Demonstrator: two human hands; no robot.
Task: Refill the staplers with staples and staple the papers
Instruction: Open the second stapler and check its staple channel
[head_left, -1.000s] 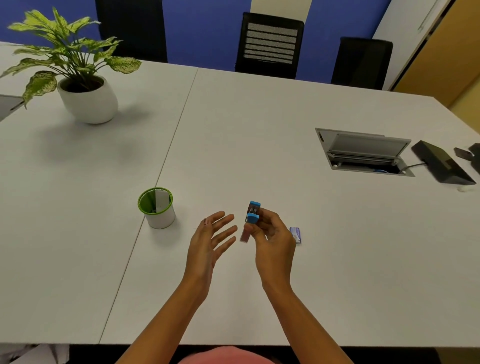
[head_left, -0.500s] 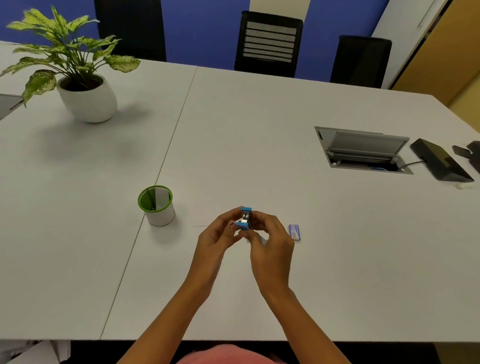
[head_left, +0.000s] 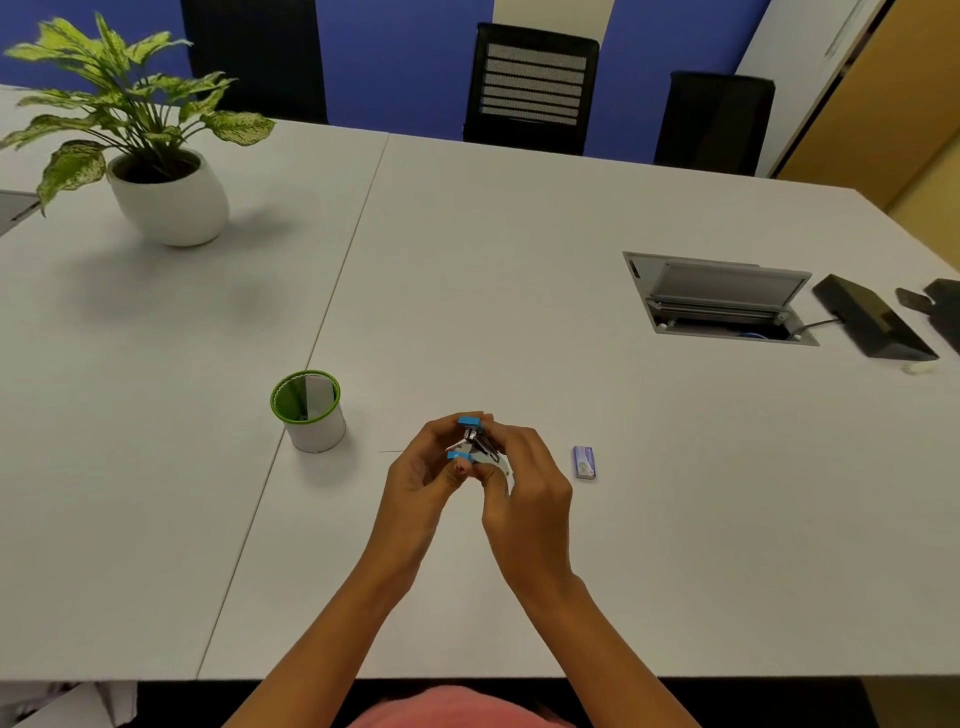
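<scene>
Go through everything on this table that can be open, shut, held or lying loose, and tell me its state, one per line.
blue stapler: hinged open, held above the table by both hands
left hand: gripping the stapler
right hand: gripping the stapler
staple box: lying flat on the table, untouched; open or shut, cannot tell
green-rimmed cup: upright
table cable hatch: lid raised
potted plant: upright

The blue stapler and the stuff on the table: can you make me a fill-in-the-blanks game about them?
1. Both hands hold the little blue stapler, and it is hinged ____.
2. The small staple box lies on the table beside the ____ hand.
3. The white cup has a ____ rim.
4. The leafy plant grows in a ____ pot.

Missing words: open; right; green; white
</scene>
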